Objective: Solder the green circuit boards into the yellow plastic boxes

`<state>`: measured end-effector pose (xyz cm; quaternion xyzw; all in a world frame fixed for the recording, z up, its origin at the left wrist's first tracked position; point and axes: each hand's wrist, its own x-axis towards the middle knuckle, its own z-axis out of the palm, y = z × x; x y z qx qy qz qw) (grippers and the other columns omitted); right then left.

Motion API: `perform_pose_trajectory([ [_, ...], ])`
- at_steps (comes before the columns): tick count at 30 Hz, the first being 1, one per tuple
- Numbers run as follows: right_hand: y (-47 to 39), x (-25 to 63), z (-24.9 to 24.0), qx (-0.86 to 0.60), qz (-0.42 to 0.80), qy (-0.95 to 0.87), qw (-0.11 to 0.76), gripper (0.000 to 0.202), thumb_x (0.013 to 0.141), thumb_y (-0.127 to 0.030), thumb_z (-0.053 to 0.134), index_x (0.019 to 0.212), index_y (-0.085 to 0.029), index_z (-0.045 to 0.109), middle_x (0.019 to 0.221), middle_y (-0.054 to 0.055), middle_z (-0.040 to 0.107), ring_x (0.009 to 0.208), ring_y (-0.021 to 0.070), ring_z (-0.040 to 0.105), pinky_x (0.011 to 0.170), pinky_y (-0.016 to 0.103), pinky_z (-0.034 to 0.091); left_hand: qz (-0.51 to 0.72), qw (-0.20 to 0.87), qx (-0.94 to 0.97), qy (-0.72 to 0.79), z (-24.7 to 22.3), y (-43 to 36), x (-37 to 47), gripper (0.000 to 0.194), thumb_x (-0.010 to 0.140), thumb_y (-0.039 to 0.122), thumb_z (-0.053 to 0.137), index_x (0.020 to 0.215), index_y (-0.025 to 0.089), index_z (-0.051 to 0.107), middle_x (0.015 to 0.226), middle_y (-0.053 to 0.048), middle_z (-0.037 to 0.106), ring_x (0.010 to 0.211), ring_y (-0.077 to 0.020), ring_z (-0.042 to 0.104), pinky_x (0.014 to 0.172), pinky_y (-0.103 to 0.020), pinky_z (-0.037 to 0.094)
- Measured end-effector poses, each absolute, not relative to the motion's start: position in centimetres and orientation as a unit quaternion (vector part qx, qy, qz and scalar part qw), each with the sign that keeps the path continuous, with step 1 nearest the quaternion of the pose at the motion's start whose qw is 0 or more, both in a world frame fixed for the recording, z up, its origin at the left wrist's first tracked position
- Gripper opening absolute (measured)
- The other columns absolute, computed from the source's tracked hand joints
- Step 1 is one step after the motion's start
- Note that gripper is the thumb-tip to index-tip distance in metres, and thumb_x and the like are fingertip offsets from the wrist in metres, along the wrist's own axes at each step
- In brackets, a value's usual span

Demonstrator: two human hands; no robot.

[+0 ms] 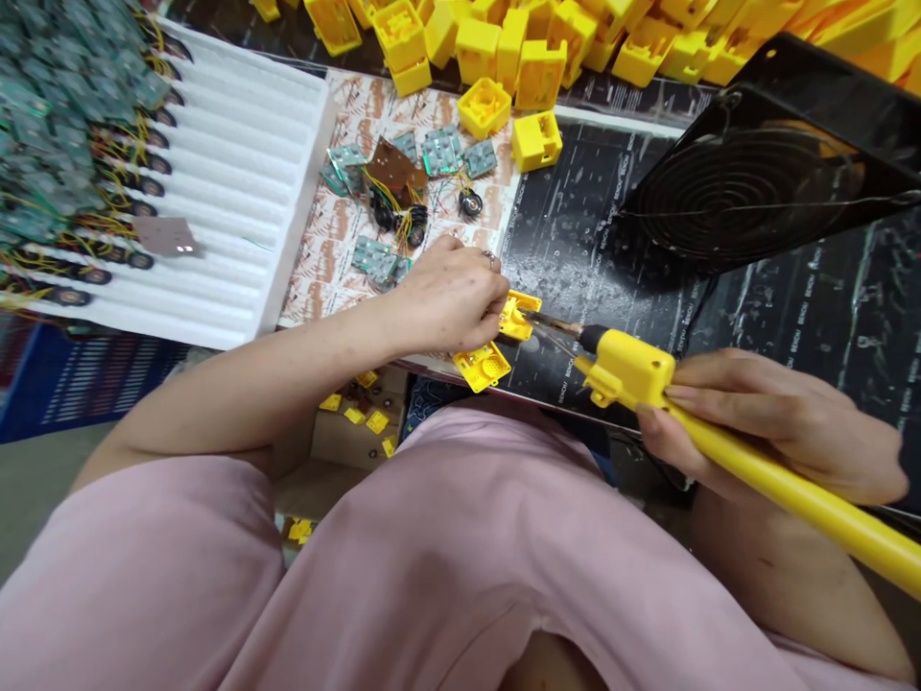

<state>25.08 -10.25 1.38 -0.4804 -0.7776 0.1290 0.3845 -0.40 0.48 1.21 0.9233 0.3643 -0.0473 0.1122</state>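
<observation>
Around mid-frame, looks like you're soldering, right hand [777, 422] gripping the yellow iron [633, 368], left hand [457, 297] curled at the small casing [514, 328], grip hidden, so next move wants steady aim.

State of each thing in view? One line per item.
Left hand: fingers curled at upper casing, grip hidden
Right hand: closed around yellow tool
Yellow tool: held, tip at upper casing
Upper casing: open, interior showing
Black fan: spinning or not, can't tell
White tray: partly covered by wired boards
Loose boards: scattered, some wired
Yellow housings: heaped
</observation>
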Motion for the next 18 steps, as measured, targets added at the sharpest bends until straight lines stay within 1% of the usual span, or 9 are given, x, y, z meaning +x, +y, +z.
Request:
perform_pose_trajectory([
  [3, -10.2, 25.1, 1.5, -0.417, 0.098, -0.804, 0.412, 0.017, 0.089, -0.032, 0.071, 0.075, -0.026, 0.063, 0.064, -0.001, 0.068, 0.051, 0.0111, 0.065, 0.041, 0.019, 0.049, -0.062, 0.117, 0.92, 0.367, 1.4, 0.5, -0.4, 0.023, 0.082, 0.027, 0.05, 0.076, 0.018, 0.071, 0.074, -0.007, 0.068, 0.082, -0.0239, 0.064, 0.082, -0.041, 0.041],
  [5, -10.1, 24.9, 1.6, -0.413, 0.095, -0.801, 0.423, 0.014, 0.082, -0.024, 0.077, 0.079, -0.025, 0.064, 0.064, -0.002, 0.068, 0.051, 0.0111, 0.065, 0.038, 0.018, 0.047, -0.071, 0.116, 0.92, 0.368, 1.5, 0.5, -0.4, 0.023, 0.082, 0.026, 0.05, 0.077, 0.018, 0.071, 0.076, -0.007, 0.068, 0.083, -0.0246, 0.065, 0.082, -0.041, 0.041],
  [7, -10.0, 24.8, 1.7, -0.427, 0.094, -0.788, 0.433, 0.02, 0.076, -0.018, 0.081, 0.083, -0.025, 0.064, 0.067, -0.002, 0.07, 0.052, 0.0128, 0.066, 0.036, 0.019, 0.047, -0.07, 0.114, 0.921, 0.366, 1.6, 0.5, -0.5, 0.023, 0.082, 0.027, 0.05, 0.077, 0.018, 0.071, 0.075, -0.007, 0.068, 0.082, -0.0244, 0.065, 0.081, -0.04, 0.041],
  [10, -10.3, 24.7, 1.5, -0.463, 0.109, -0.776, 0.414, 0.018, 0.078, -0.016, 0.079, 0.081, -0.027, 0.065, 0.066, -0.001, 0.07, 0.053, 0.0169, 0.068, 0.039, 0.024, 0.052, -0.067, 0.112, 0.921, 0.368, 1.5, 0.5, -0.4, 0.023, 0.082, 0.027, 0.05, 0.077, 0.018, 0.07, 0.074, -0.006, 0.068, 0.081, -0.0239, 0.065, 0.081, -0.04, 0.042],
  [12, -10.6, 24.6, 1.0, -0.478, 0.109, -0.758, 0.431, 0.017, 0.078, -0.017, 0.079, 0.085, -0.028, 0.068, 0.069, -0.001, 0.072, 0.056, 0.0187, 0.07, 0.043, 0.027, 0.056, -0.075, 0.111, 0.919, 0.372, 1.6, 0.4, -0.3, 0.022, 0.083, 0.027, 0.05, 0.077, 0.018, 0.07, 0.075, -0.006, 0.069, 0.082, -0.0245, 0.066, 0.081, -0.04, 0.043],
  [13, -10.7, 24.5, 0.6, -0.488, 0.102, -0.743, 0.447, 0.02, 0.076, -0.018, 0.081, 0.09, -0.028, 0.07, 0.073, -0.001, 0.074, 0.058, 0.0191, 0.071, 0.046, 0.028, 0.058, -0.083, 0.111, 0.917, 0.374, 1.6, 0.4, -0.2, 0.022, 0.083, 0.027, 0.05, 0.077, 0.018, 0.069, 0.076, -0.006, 0.069, 0.083, -0.0251, 0.066, 0.082, -0.041, 0.044],
  [15, -10.9, 24.5, -0.3, -0.507, 0.074, -0.703, 0.493, 0.04, 0.07, -0.021, 0.088, 0.106, -0.03, 0.074, 0.083, -0.001, 0.077, 0.06, 0.0189, 0.072, 0.052, 0.028, 0.06, -0.096, 0.114, 0.913, 0.38, 1.7, 0.3, -0.3, 0.021, 0.084, 0.027, 0.05, 0.08, 0.018, 0.07, 0.079, -0.007, 0.07, 0.087, -0.0264, 0.068, 0.085, -0.042, 0.046],
  [17, -11.0, 24.5, -1.1, -0.513, 0.062, -0.682, 0.518, 0.064, 0.063, -0.022, 0.092, 0.123, -0.031, 0.071, 0.093, 0.0, 0.078, 0.061, 0.0181, 0.072, 0.056, 0.027, 0.062, -0.081, 0.144, 0.906, 0.39, 1.7, 0.3, -0.8, 0.024, 0.085, 0.029, 0.053, 0.095, 0.017, 0.07, 0.085, -0.007, 0.073, 0.092, -0.0266, 0.069, 0.09, -0.043, 0.047],
  [18, -11.0, 24.6, -1.4, -0.51, 0.062, -0.677, 0.527, 0.072, 0.061, -0.022, 0.093, 0.128, -0.032, 0.068, 0.097, 0.0, 0.078, 0.062, 0.0179, 0.073, 0.057, 0.027, 0.062, -0.057, 0.175, 0.9, 0.395, 1.6, 0.3, -1.3, 0.03, 0.085, 0.031, 0.055, 0.107, 0.016, 0.068, 0.09, -0.007, 0.074, 0.094, -0.0256, 0.069, 0.091, -0.041, 0.048],
])
